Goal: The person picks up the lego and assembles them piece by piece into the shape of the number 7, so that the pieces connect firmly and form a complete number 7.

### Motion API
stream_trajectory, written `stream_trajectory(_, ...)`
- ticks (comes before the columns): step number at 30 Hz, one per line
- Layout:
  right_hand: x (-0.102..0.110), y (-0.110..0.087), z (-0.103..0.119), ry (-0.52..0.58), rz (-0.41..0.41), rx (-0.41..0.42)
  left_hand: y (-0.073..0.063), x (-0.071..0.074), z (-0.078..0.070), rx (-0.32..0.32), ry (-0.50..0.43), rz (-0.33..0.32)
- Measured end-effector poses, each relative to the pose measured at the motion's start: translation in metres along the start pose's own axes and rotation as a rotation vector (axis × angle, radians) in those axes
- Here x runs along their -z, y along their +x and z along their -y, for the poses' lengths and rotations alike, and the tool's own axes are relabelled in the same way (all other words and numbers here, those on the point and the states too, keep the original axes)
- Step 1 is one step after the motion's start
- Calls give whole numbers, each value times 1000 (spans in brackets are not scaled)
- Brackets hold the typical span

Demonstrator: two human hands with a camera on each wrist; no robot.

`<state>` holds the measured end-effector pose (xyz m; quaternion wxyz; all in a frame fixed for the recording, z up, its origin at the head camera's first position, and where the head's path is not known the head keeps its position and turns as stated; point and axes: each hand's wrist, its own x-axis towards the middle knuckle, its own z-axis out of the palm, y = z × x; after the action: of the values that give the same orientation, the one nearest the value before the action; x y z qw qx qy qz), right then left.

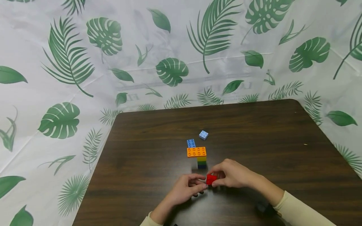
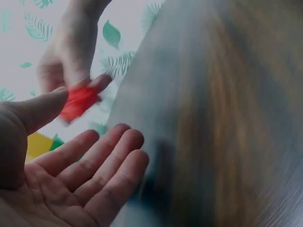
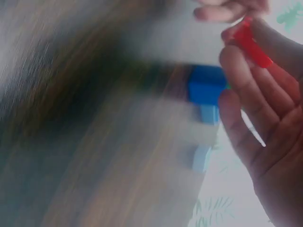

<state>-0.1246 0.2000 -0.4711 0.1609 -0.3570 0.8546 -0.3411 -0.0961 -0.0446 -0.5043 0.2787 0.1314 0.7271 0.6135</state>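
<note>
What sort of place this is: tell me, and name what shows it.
Probably an indoor tabletop play or filming corner. A leaf-print sheet hangs behind the dark wood-grain table, and a small stack of toy bricks stands on it. The wider room is hidden.

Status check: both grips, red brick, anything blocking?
Right-hand grip: pinching red brick. Left-hand grip: close alongside, not holding it, contact unclear. Orange-topped stack stands just beyond; no obstruction seen.
</note>
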Motion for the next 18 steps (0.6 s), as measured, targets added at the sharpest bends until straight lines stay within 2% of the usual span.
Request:
stream_trajectory(3,-4,3,6,85,-34,48,-2,-5,1,7,-115,-22)
stream_trajectory(8,-13,7,10,132,-57,68,-5,-8,4,-16,-289,-97)
stream_trajectory(13,-19,9,13,148,-34,42,-7,-7,8,-34,-341,-145)
stream_trajectory(18,-12,7,8,95,59,-27,-12,-1,11,20,-374,-179)
